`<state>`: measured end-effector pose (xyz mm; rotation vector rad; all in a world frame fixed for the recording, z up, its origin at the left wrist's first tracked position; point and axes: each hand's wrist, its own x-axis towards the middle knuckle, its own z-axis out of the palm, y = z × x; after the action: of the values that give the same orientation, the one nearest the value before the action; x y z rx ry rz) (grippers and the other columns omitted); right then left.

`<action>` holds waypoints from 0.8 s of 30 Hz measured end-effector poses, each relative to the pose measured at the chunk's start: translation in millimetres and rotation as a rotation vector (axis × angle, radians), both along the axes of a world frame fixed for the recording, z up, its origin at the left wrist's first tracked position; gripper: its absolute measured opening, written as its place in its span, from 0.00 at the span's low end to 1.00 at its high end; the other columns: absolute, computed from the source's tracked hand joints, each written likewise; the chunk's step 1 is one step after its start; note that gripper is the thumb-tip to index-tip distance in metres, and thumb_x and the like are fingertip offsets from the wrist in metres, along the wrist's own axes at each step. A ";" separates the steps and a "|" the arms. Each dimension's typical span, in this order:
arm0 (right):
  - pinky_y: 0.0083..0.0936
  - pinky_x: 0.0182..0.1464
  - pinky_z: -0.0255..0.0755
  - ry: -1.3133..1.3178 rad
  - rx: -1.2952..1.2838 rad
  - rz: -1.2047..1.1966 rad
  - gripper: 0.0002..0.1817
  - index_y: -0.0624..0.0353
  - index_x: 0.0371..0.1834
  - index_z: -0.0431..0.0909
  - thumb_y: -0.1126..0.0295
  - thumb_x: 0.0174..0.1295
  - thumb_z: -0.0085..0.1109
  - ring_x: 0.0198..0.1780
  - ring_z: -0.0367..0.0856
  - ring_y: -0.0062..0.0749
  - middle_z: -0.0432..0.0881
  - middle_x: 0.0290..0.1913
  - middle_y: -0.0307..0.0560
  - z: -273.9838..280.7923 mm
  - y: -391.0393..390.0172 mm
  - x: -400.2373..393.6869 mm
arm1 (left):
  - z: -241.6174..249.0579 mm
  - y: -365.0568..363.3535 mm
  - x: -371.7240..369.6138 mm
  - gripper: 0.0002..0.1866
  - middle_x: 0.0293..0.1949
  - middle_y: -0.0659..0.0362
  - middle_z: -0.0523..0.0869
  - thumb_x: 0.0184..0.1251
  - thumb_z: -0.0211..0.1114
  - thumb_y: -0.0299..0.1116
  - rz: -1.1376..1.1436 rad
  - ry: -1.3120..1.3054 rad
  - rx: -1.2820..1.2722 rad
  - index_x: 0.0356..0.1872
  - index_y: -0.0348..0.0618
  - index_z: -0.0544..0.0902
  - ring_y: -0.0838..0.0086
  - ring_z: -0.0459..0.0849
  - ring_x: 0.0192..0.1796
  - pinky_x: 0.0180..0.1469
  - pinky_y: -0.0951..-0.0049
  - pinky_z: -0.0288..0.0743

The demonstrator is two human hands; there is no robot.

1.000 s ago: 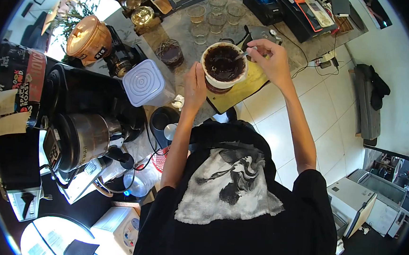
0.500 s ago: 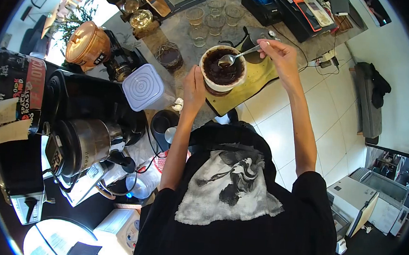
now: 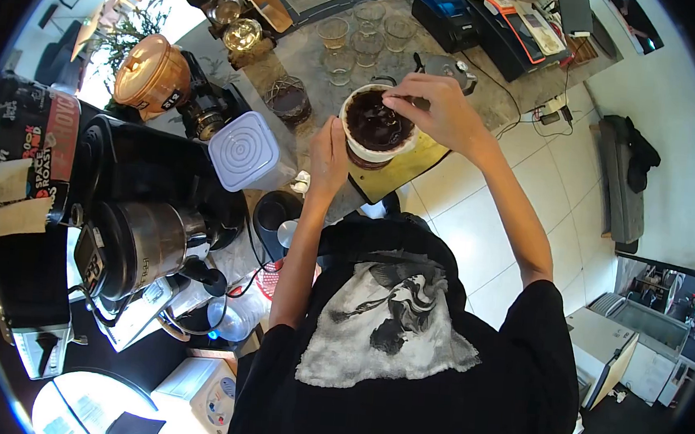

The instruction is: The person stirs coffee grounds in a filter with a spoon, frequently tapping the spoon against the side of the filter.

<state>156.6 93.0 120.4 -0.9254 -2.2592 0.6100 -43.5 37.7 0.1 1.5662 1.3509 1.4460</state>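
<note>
A white cup-shaped dripper (image 3: 376, 155) full of dark wet coffee grounds (image 3: 376, 124) stands over a brown base on a yellow-green mat (image 3: 399, 176). My left hand (image 3: 330, 153) is closed against the dripper's left side, fingers together near its rim. Above the opening, my right hand (image 3: 442, 115) pinches a metal spoon, its fingertips close to the grounds. The spoon is almost wholly hidden by the hand and the grounds. Left of the dripper sits a glass (image 3: 289, 100) holding dark liquid.
Several clear glasses (image 3: 367, 45) stand behind the dripper. A grey jug (image 3: 447, 65) is partly covered by my right hand. To the left are a lidded plastic container (image 3: 244, 152) and a grinder (image 3: 140, 247). A blue-black device (image 3: 446, 18) sits at the back right.
My right hand has moved left and down over the dripper, taking the spoon deeper into the coffee grounds. The left hand has stayed at the dripper's side.
</note>
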 end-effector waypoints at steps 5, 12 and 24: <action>0.30 0.36 0.73 -0.055 0.134 -0.040 0.10 0.65 0.36 0.85 0.67 0.63 0.67 0.32 0.81 0.39 0.82 0.30 0.48 -7.4 9.5 2.9 | -0.7 -1.8 -0.4 0.19 0.26 0.43 0.75 0.83 0.43 0.36 -0.002 0.026 -0.045 0.34 0.32 0.73 0.49 0.73 0.29 0.36 0.57 0.67; 0.35 0.38 0.75 -0.096 0.034 0.039 0.13 0.66 0.33 0.83 0.64 0.64 0.66 0.33 0.82 0.48 0.83 0.31 0.52 3.7 8.8 -1.5 | -3.4 -1.6 0.0 0.19 0.28 0.43 0.76 0.83 0.43 0.37 -0.024 -0.010 -0.066 0.36 0.32 0.73 0.49 0.74 0.32 0.38 0.58 0.67; 0.35 0.36 0.74 -0.130 0.003 0.144 0.14 0.65 0.30 0.82 0.62 0.63 0.67 0.31 0.81 0.46 0.81 0.28 0.51 10.6 16.3 -2.2 | -3.1 -3.5 1.1 0.19 0.30 0.41 0.77 0.83 0.43 0.37 0.033 0.048 -0.061 0.37 0.32 0.74 0.43 0.75 0.34 0.40 0.56 0.68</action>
<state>154.3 109.3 130.9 -0.8275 -2.4586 0.6251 -42.5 34.3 -3.0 1.5559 1.4415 1.3818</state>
